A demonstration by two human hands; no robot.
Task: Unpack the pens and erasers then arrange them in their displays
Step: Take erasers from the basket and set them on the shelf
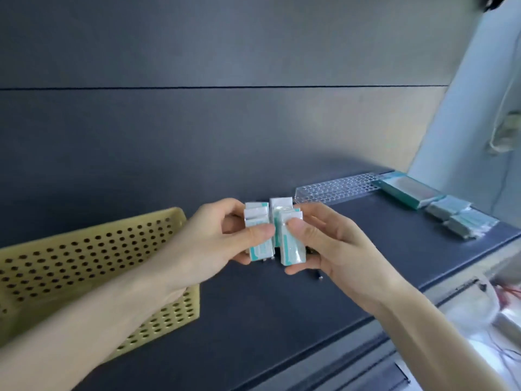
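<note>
Both hands hold wrapped white-and-teal erasers above the dark shelf (253, 320). My left hand (214, 244) grips a small stack of erasers (258, 221), thumb pressed on its front. A second stack of erasers (290, 249) sits in my right hand (332, 244), thumb on the top one. The two stacks stand upright side by side, almost touching. Behind them, a further white eraser (280, 202) pokes up.
A yellow perforated display tray (93, 266) lies at the left under my left forearm. A clear perforated display (335, 187) sits at the back right. Beside it are a teal box (406, 191) and wrapped eraser packs (462, 221). The shelf's front edge runs diagonally at lower right.
</note>
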